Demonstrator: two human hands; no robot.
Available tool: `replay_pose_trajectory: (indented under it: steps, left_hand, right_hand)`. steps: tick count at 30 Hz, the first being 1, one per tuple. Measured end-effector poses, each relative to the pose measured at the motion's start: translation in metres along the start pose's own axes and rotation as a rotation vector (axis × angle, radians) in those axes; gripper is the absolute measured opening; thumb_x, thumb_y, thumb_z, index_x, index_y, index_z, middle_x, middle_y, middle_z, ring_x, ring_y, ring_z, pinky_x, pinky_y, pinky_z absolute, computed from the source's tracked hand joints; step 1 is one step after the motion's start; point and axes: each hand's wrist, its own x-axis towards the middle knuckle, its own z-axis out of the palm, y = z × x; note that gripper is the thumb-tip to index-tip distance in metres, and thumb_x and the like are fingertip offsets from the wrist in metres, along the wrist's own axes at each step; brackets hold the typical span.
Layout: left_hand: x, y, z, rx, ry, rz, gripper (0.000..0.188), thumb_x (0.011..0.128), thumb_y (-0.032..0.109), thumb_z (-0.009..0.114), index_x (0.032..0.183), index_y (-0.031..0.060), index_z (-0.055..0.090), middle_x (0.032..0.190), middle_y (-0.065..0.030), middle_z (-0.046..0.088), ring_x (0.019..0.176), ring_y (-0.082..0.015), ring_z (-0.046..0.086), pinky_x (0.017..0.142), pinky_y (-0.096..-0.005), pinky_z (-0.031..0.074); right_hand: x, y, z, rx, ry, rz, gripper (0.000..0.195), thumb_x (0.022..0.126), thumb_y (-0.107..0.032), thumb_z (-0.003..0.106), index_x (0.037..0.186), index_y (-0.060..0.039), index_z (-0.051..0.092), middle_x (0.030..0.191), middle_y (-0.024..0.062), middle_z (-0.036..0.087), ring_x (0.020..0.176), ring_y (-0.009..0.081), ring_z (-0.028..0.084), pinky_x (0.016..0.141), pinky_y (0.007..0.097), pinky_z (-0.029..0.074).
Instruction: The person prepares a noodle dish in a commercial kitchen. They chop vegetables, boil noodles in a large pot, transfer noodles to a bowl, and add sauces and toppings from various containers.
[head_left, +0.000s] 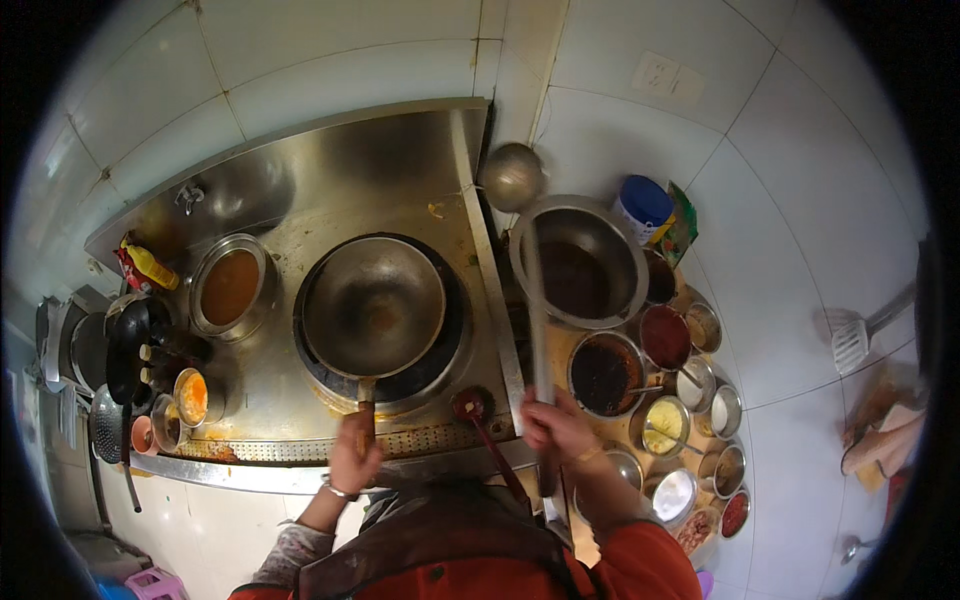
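My left hand (355, 457) grips the wooden handle of a metal wok (375, 304), which sits on the black ring of a stove burner (454, 330). A small patch of brown liquid or residue shows at the bottom of the wok. In my right hand (559, 427) is the long handle of a metal ladle (513, 178), slightly blurred. The ladle's bowl is raised at the far end, near the tiled corner. Its shaft crosses in front of the left rim of a large steel pot (637, 281) of dark liquid.
Several bowls of sauces and seasonings, including a yellow one (664, 427), crowd the right-hand counter. A red-handled utensil (499, 450) leans over the stove's front edge. On the left stand a basin of brown liquid (231, 289), bottles and a black pan (127, 352). A spatula (855, 341) hangs far right.
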Motion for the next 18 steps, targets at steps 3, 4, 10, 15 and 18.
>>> replay_pose_trajectory:
  steps: [3,4,10,15,18]
  left_hand:
    - [-0.038,-0.061,0.005,0.016,0.004,-0.355,0.047,0.072,0.011,0.061,0.112,-0.0009,0.041,0.09,-0.0129,0.053,0.076,-0.0232,0.055,0.065,-0.0328,0.047]
    - [-0.037,-0.06,0.012,-0.272,-0.053,-0.494,0.043,0.075,0.01,0.058,0.112,-0.0005,0.041,0.085,-0.0107,0.053,0.069,-0.0211,0.054,0.06,-0.031,0.046]
    - [-0.026,-0.057,0.042,-0.827,-0.109,-0.849,0.022,0.08,0.009,0.052,0.099,0.0015,0.044,0.065,-0.0054,0.049,0.043,-0.0149,0.047,0.038,-0.0272,0.039]
    - [-0.027,-0.053,0.045,-0.798,-0.06,-0.827,0.013,0.079,0.004,0.051,0.089,0.0024,0.042,0.059,-0.005,0.048,0.039,-0.0144,0.044,0.034,-0.0266,0.035]
    - [-0.02,-0.044,0.041,-0.696,-0.104,-0.822,0.012,0.08,0.007,0.05,0.089,0.002,0.044,0.059,-0.0049,0.046,0.04,-0.0141,0.045,0.035,-0.0265,0.037]
  right_hand:
    - [-0.049,-0.037,-0.03,-0.07,0.299,-0.049,0.02,0.077,-0.011,0.055,0.094,-0.0049,0.046,0.064,0.0014,0.046,0.046,0.0088,0.039,0.04,0.0247,0.032]
    - [-0.06,-0.045,-0.046,-0.116,0.398,-0.035,0.022,0.076,-0.011,0.055,0.095,-0.0046,0.046,0.063,0.0011,0.045,0.047,0.0088,0.039,0.04,0.0247,0.033]
    - [-0.055,-0.092,-0.108,0.083,0.337,0.116,0.018,0.078,-0.008,0.052,0.094,-0.0016,0.045,0.065,0.002,0.046,0.048,0.0102,0.041,0.04,0.0254,0.034]
    - [-0.039,-0.116,-0.112,0.365,0.223,0.275,0.012,0.083,-0.008,0.047,0.091,-0.0005,0.046,0.066,0.0021,0.048,0.049,0.0082,0.044,0.044,0.0245,0.039]
    - [-0.035,-0.119,-0.108,0.593,0.105,0.321,0.014,0.083,-0.011,0.045,0.091,0.0009,0.048,0.069,0.003,0.049,0.05,0.0083,0.047,0.046,0.0241,0.042]
